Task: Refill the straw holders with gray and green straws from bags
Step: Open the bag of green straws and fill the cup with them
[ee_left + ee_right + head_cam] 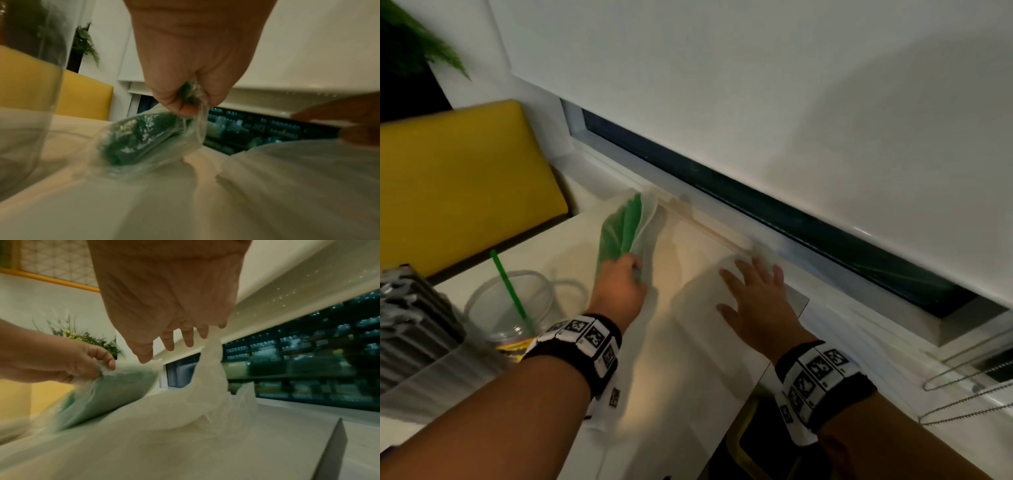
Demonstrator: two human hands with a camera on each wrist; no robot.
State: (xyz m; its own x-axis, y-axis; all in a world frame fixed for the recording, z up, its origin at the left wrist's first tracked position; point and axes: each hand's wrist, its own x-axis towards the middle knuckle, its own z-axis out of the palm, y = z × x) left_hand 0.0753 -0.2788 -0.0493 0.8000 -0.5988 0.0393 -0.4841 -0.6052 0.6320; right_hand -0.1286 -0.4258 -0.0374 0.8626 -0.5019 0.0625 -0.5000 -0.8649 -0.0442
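Observation:
My left hand point(625, 277) grips the near end of a clear plastic bag of green straws point(621, 226), tilted up off the white table point(688, 342); the left wrist view shows my fingers point(180, 107) bunched around the bag of green straws point(139, 138). My right hand point(753, 291) hovers with fingers spread over a second, pale plastic bag point(709, 284) lying on the table. In the right wrist view its fingertips point(168, 345) are straight above the crumpled pale bag point(205, 394), beside the green bag point(115, 386). A clear cup holder point(510, 305) with one green straw point(508, 284) stands to the left.
A stack of grey straws or packets point(410, 325) sits at the left edge. A yellow seat back point(458, 181) stands behind the table. The window ledge point(859, 325) and dark window point(774, 212) run along the right, with a bead chain point(962, 394).

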